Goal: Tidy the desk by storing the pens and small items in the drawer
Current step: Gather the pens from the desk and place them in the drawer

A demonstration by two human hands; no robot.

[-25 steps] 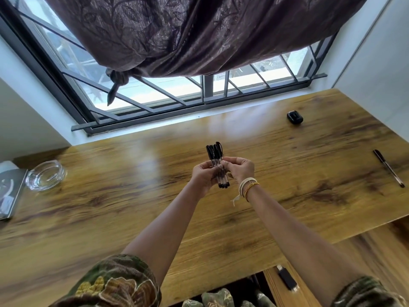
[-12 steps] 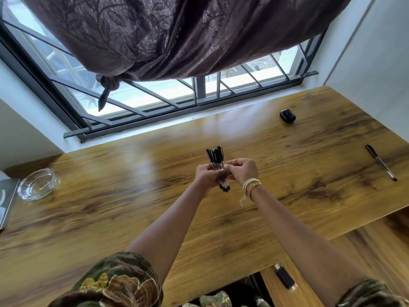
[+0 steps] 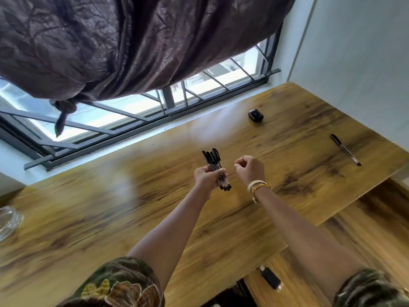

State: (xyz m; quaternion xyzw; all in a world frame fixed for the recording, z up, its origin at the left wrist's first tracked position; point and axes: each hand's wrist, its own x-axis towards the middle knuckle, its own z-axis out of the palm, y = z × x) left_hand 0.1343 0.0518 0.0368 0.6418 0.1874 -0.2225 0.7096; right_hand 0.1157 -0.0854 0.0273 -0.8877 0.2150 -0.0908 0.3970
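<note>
**Left hand holding pen bundle, right hand off it**

Left hand (image 3: 207, 177) is gripping a bundle of pens (image 3: 215, 168) above the middle of the wooden surface (image 3: 110, 218). Fingers are curling round the barrels; black caps are pointing up and away toward the window (image 3: 132, 116), tips are sticking out below the fist. Exact pen count is hard to tell, they are overlapping.

Right hand (image 3: 251, 170) is hovering just beside the bundle, apart from it, fingers curled in, holding nothing that I can see. Bracelets (image 3: 257, 187) are sitting on that wrist.

One loose pen (image 3: 345, 149) is lying flat on the surface well to the right, near the right edge, cap end toward the wall. A small black case (image 3: 255, 115) is sitting near the far edge, close to the window sill, well apart from the loose pen.

The drawer (image 3: 309, 273) is standing open below the near right edge of the surface. A small black item with a light end (image 3: 271, 276) is lying on its wooden bottom; cannot tell what it is.

A glass ashtray (image 3: 8, 220) is sitting at the far left edge, partly cut off by the frame. A dark curtain (image 3: 132, 41) is hanging knotted over the window bars. Patterned sleeves (image 3: 121, 286) are showing at the bottom.
</note>
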